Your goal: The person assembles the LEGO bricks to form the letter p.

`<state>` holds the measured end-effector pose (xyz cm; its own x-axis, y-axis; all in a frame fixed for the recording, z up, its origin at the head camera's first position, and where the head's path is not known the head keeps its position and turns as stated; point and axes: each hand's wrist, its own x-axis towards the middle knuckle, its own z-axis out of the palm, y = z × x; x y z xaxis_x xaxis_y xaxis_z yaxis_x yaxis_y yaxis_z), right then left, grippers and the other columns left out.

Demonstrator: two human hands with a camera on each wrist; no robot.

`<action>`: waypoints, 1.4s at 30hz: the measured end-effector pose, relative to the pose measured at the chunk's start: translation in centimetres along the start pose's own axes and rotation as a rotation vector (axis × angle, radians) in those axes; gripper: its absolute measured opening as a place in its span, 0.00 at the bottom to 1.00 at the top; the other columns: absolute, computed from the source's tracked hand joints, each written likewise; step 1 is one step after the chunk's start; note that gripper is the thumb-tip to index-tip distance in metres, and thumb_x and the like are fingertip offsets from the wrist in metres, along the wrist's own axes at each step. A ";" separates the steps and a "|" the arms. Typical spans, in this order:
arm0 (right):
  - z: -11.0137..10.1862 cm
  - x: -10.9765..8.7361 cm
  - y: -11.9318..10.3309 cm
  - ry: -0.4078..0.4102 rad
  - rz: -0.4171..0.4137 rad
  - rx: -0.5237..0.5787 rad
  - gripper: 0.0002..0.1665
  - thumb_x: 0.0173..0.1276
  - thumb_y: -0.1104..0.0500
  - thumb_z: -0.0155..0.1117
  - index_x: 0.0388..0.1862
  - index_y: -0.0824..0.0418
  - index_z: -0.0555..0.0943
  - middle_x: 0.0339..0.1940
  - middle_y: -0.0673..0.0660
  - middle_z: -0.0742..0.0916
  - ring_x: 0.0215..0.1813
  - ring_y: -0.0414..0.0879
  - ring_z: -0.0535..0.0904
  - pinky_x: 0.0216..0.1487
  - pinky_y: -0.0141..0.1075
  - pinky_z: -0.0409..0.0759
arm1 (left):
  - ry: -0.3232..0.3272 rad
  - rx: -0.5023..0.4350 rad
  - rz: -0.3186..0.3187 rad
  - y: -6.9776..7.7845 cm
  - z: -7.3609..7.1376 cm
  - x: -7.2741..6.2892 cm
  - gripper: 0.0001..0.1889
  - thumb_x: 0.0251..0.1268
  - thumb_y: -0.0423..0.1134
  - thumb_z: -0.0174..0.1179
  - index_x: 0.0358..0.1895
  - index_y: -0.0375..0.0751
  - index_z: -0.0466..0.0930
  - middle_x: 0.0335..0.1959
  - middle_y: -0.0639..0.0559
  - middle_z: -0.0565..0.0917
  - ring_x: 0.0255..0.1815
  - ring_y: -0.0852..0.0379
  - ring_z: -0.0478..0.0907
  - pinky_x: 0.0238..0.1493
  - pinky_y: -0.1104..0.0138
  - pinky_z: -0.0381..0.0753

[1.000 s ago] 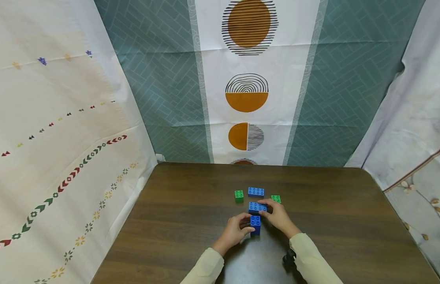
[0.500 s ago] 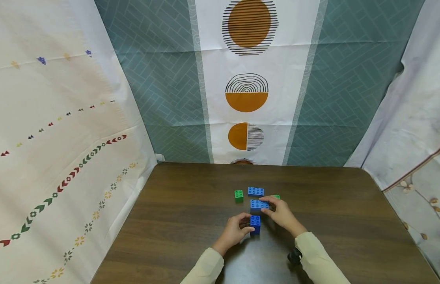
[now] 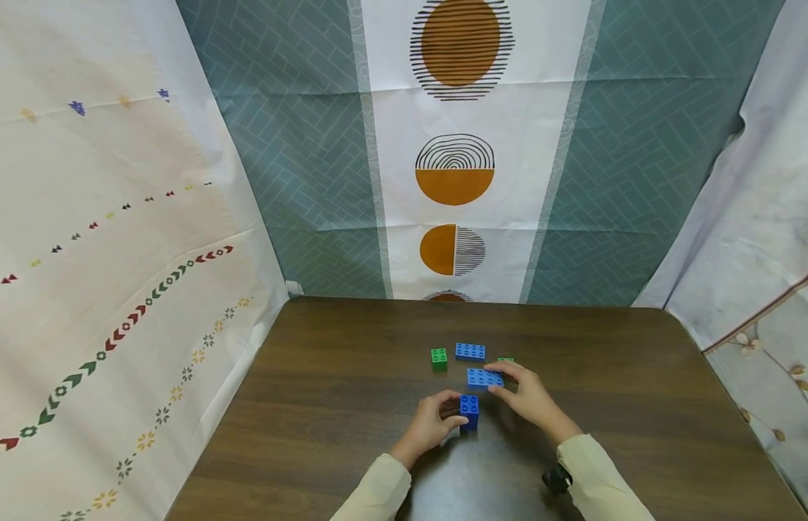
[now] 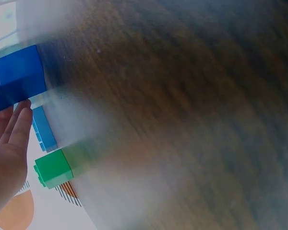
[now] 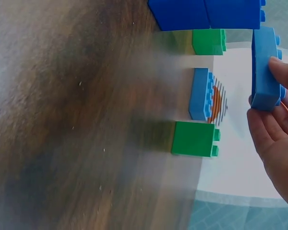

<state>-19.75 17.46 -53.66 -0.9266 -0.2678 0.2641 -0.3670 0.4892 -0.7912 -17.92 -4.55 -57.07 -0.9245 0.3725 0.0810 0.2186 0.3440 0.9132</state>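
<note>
My left hand (image 3: 430, 423) grips a stack of two dark blue toy building bricks (image 3: 469, 414) standing on the table, thumb and fingers at its left side. Part of that dark blue stack (image 4: 21, 72) shows at the left edge of the left wrist view. Just behind and right of it, my right hand (image 3: 529, 394) pinches a longer, lighter blue brick (image 3: 485, 378) by its right part. The right wrist view shows this lighter blue brick (image 5: 265, 72) held off the table, studs facing away, near the stack's top end but apart from the table.
Farther back on the brown table (image 3: 352, 362) lie a green brick (image 3: 439, 359) and another blue brick (image 3: 470, 352). A second green brick (image 3: 505, 359) is mostly hidden behind my right hand. Patterned cloths (image 3: 300, 159) hang beyond the table.
My right hand has moved to the right with the lighter blue brick, away from above the dark blue stack's back edge. My left hand and the stack have stayed in place.
</note>
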 end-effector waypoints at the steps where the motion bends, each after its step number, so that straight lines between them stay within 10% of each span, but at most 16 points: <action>1: -0.1 -0.1 -0.1 0.000 -0.005 -0.005 0.20 0.62 0.67 0.68 0.54 0.66 0.80 0.53 0.63 0.82 0.59 0.63 0.74 0.53 0.55 0.78 | 0.000 -0.005 -0.001 0.0 0.0 0.0 0.16 0.58 0.31 0.67 0.49 0.32 0.79 0.45 0.42 0.84 0.47 0.52 0.83 0.47 0.67 0.82; 42: 0.1 -2.3 -3.1 -0.185 -0.099 0.040 0.21 0.65 0.68 0.64 0.58 0.67 0.77 0.51 0.59 0.79 0.54 0.57 0.77 0.52 0.51 0.80 | -0.014 -0.017 0.001 -0.1 0.0 0.0 0.16 0.59 0.31 0.66 0.50 0.33 0.79 0.47 0.41 0.84 0.48 0.51 0.83 0.48 0.68 0.82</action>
<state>-16.44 16.47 -51.92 -0.8541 -0.4621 0.2387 -0.4481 0.4208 -0.7887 -17.95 -4.61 -57.13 -0.9200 0.3844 0.0765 0.2139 0.3289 0.9198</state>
